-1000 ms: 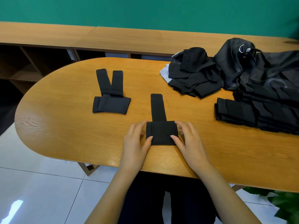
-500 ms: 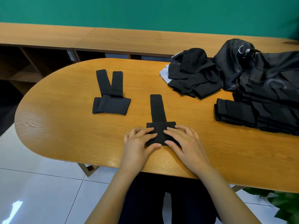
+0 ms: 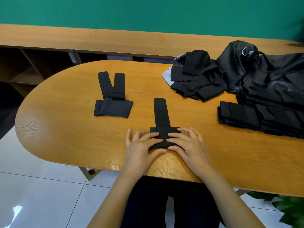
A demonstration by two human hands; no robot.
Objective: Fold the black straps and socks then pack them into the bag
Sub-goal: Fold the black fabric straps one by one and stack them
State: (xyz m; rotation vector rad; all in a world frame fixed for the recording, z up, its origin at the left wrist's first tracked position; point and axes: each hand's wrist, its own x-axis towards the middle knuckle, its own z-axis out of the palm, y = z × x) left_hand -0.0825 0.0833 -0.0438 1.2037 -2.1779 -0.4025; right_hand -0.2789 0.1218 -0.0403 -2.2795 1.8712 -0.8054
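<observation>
Item: near strap (image 3: 162, 112), black, at the near centre of the surface (image 3: 65, 129); its wide band lies under both hands and its narrow tail runs toward the far side.
Left hand (image 3: 139, 145): fingers (image 3: 153, 135) bent over the band's left half, thumb at the near edge, pinching the fold.
Right hand (image 3: 189, 143): fingers (image 3: 174, 134) bent over the right half, thumb at the near edge, pinching likewise.
Step, as judged: the band is being doubled over; the tail is not yet folded in.
Risk, spring-back: the layered cloth looks thick, so it may reopen if either pinch loosens early.
Risk, skew: uneven pull between the two hands would twist the band off square with the tail, giving a lopsided bundle.
Risk, drop: the band sits close to the surface's near edge, and a tug toward the body could drag it off.
Risk, packing: a loose bundle may unfold on its way to the bag (image 3: 263, 76) at the far right.
Risk, mix-up: everything is black, so the bundle could be lost among the folded stack (image 3: 238, 116) at right or the loose pile (image 3: 195, 79) beyond it.
Also present: second strap (image 3: 111, 102), far left, apart from the hands.
</observation>
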